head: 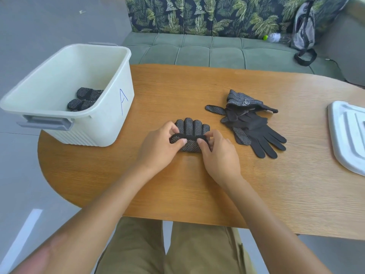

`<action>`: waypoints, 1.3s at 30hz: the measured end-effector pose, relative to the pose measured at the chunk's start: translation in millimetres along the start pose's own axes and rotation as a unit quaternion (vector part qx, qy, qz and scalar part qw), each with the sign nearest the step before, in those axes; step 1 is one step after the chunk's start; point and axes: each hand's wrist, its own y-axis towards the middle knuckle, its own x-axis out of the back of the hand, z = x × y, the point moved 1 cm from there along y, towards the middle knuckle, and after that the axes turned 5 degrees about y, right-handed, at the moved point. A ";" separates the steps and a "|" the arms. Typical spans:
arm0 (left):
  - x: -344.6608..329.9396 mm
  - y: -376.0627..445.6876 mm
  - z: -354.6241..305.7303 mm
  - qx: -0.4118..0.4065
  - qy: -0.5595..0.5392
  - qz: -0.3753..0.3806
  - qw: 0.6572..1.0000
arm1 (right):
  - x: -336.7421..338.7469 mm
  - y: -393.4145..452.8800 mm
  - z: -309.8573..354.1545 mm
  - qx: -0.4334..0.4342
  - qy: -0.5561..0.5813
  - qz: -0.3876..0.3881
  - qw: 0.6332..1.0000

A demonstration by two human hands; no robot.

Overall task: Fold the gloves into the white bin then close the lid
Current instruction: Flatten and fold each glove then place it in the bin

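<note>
Here, a dotted black glove (191, 133) was held flat on the wooden table (197, 184), just right of the white bin (88, 123), its fingertips pointed away from the person and its long axis running near to far. Its cuff edge was pinched at each end by the left hand (158, 149) and the right hand (219, 153), fingers curled round the fabric, apparently to draw it over the fingers as a fold. Folded gloves (85, 99) already lay in the bin; a loose pile (250, 123) waited to the right, the lid (347, 135) beyond it.

Bright even light, soft shadows, wide-angle bending edges, slight softness.
</note>
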 end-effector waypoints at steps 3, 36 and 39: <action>-3.6 1.4 1.1 0.002 0.029 -0.044 0.999 | -3.2 0.5 3.2 -0.002 -0.050 -0.031 0.998; -4.7 -46.6 17.0 -0.258 0.236 -0.065 0.935 | 21.0 -29.1 -8.4 0.235 -0.149 0.078 0.957; -1.5 -43.4 13.9 -0.237 0.219 -0.072 0.944 | 20.8 -23.9 -7.7 0.215 -0.104 0.069 0.969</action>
